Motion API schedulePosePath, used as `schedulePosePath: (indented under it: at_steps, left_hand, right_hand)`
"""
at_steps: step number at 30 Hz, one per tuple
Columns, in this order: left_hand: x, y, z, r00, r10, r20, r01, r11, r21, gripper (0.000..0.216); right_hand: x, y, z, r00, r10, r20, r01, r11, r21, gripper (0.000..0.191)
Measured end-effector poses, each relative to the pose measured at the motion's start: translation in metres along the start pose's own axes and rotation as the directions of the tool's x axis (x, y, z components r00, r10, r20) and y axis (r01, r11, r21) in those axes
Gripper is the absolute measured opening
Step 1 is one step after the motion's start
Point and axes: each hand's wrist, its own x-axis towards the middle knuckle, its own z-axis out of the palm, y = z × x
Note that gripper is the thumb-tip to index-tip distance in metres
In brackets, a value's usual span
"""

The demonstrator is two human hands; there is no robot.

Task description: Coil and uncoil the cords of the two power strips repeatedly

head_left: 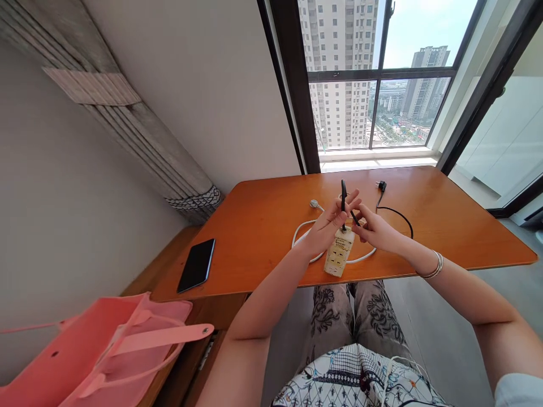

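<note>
Over the table, my left hand (pixel 329 227) has its fingers stretched forward, with a loop of black cable (pixel 343 198) standing up between the thumb and fingers. Close beside it, my right hand (pixel 375 228) pinches another stretch of the same cable between thumb and fingertips. Just below both hands lies a cream-coloured power strip (pixel 338 255) with several sockets, at the table's near edge. The black cable's plug (pixel 382 185) rests on the tabletop beyond my right hand. A white cord (pixel 298 230) curves around the strip, and its white plug (pixel 314 204) lies beyond my left hand.
The brown wooden table (pixel 258 226) stretches in front of me, with its near edge above my lap. A dark phone (pixel 197 264) lies at its left. A pink bag (pixel 127 350) stands at lower left. Behind the table is a window (pixel 377 73).
</note>
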Motion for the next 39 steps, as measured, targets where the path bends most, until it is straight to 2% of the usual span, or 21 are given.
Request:
schedulePosePath:
  at_steps: [3,6,9,12,14,16,19,22,25,28,33,35,39]
  left_hand:
    - [-0.001,-0.003,0.001,1.0,0.01,0.025,-0.012,0.998,0.064,0.026]
    - [0.0,-0.004,-0.003,0.998,0.063,-0.026,-0.06,0.994,0.095,0.027]
    - [0.001,-0.003,-0.011,0.988,0.106,-0.109,-0.097,0.992,0.084,0.031]
    - [0.003,-0.001,-0.018,0.975,0.115,-0.192,-0.104,0.992,0.066,0.035]
    - [0.004,-0.001,-0.021,0.97,0.11,-0.218,-0.1,0.993,0.059,0.034]
    - [0.005,-0.001,-0.021,0.971,0.103,-0.216,-0.094,0.994,0.05,0.034]
    - [0.008,-0.003,-0.017,0.974,0.077,-0.212,-0.073,0.997,0.025,0.034]
    - [0.01,-0.003,-0.012,0.982,0.034,-0.186,-0.035,0.999,-0.003,0.036]
    - [0.011,-0.001,-0.008,0.99,-0.033,-0.138,0.03,0.999,-0.021,0.041]
    - [0.012,0.001,-0.004,0.988,-0.094,-0.123,0.089,0.995,-0.049,0.045]
    - [0.011,0.001,0.0,0.99,-0.138,-0.032,0.135,0.987,-0.089,0.043]
    - [0.011,0.001,0.0,0.991,-0.132,-0.013,0.129,0.984,-0.122,0.045]
    - [0.011,0.004,0.0,0.982,-0.189,-0.018,0.185,0.972,-0.144,0.047]
  right_hand:
    - [-0.005,0.004,0.0,0.995,0.032,0.099,-0.039,0.996,0.079,0.062]
    - [-0.014,0.017,-0.004,0.985,0.055,0.163,-0.059,0.998,0.024,0.067]
    - [-0.03,0.033,-0.009,0.96,0.108,0.259,-0.057,0.978,-0.2,0.051]
    - [-0.046,0.039,-0.015,0.977,0.09,0.193,0.002,0.902,-0.432,0.031]
    - [-0.053,0.034,-0.019,0.996,-0.03,0.085,0.072,0.838,-0.542,0.024]
    - [-0.056,0.022,-0.022,0.971,-0.239,0.017,0.195,0.748,-0.635,0.023]
    - [-0.053,-0.002,-0.026,0.84,-0.543,0.003,0.375,0.577,-0.725,0.021]
    - [-0.043,-0.025,-0.028,0.724,-0.689,-0.017,0.46,0.502,-0.732,0.018]
    - [-0.031,-0.041,-0.026,0.682,-0.73,-0.038,0.509,0.512,-0.692,0.019]
    - [-0.017,-0.05,-0.021,0.682,-0.73,-0.052,0.531,0.542,-0.652,0.022]
    - [0.004,-0.053,-0.021,0.669,-0.71,-0.218,0.495,0.645,-0.582,0.02]
    - [0.012,-0.052,-0.025,0.688,-0.676,-0.264,0.463,0.689,-0.558,0.021]
    - [0.021,-0.048,-0.032,0.744,-0.614,-0.262,0.431,0.741,-0.515,0.018]
